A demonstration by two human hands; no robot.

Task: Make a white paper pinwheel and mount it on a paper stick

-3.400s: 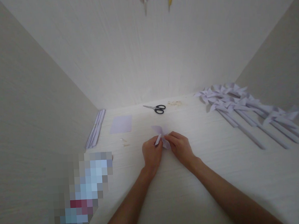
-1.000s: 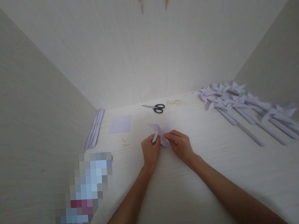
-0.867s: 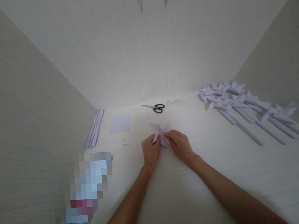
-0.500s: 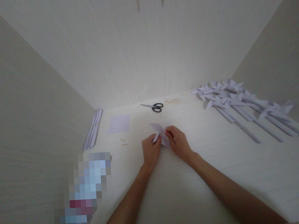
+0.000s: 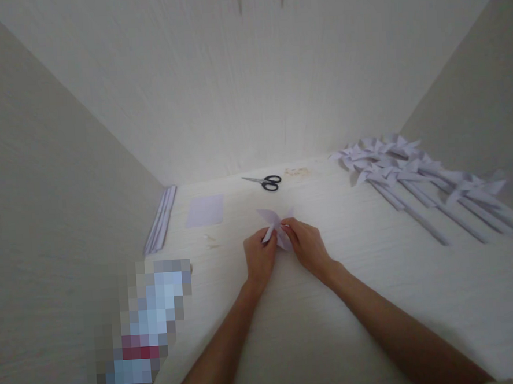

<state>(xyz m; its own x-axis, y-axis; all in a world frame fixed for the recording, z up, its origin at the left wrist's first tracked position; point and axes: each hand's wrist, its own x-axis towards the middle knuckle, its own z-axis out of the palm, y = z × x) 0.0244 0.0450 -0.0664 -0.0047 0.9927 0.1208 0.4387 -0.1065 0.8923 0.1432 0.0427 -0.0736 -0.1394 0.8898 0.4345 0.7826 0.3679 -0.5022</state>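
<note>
A pale lilac paper pinwheel point(image 5: 268, 215) is between my two hands, above the middle of the white surface. My left hand point(image 5: 260, 254) is closed on its lower left side, with a rolled or folded strip of paper showing by the thumb. Close to the pinwheel's centre, my right hand point(image 5: 307, 244) pinches it with thumb and fingertips. My fingers hide part of the blades and the middle. Scissors point(image 5: 262, 183) with black handles lie beyond the hands, and a square sheet of lilac paper point(image 5: 204, 211) rests to their left.
Several finished-looking paper pinwheels on sticks point(image 5: 394, 169) lie piled at the right. Rolled paper sticks point(image 5: 160, 220) lie along the left wall. Small scraps point(image 5: 296, 171) sit near the scissors, others point(image 5: 211, 241) below the square. A pixelated object point(image 5: 151, 320) is at lower left.
My right fingertips have shifted slightly in toward the pinwheel's centre, and a blade tip now shows above them. My left hand keeps its hold. The view has moved a little.
</note>
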